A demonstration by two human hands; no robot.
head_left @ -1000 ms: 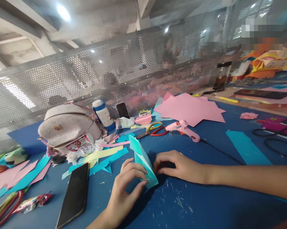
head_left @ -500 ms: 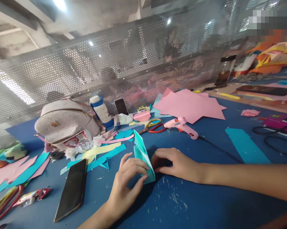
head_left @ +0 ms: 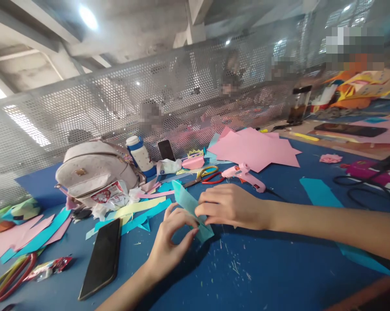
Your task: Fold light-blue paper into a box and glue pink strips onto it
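Note:
A folded light-teal paper (head_left: 186, 198) stands tilted above the blue table in the middle of the view. My left hand (head_left: 175, 235) pinches its lower near side, thumb and fingertips meeting on the paper. From the right, my right hand (head_left: 229, 205) presses its bent fingers against the other side of the same paper, and its thumb is hidden. Just behind the right hand lies a pink glue gun (head_left: 245, 176). Scissors (head_left: 204, 176) with red and yellow handles rest behind the folded paper.
Left of my left hand lies a black phone (head_left: 100, 259), with paper strips (head_left: 146, 214) behind it. A backpack (head_left: 91, 168) and a bottle (head_left: 141, 156) stand near the perforated metal screen (head_left: 100, 101). Pink star-shaped sheets (head_left: 256, 149) and a blue strip (head_left: 321, 192) lie farther right.
My right hand has risen and turned over, its fingers now lying across the paper's upper right side. The folded paper leans more to the left. My left hand keeps its pinch.

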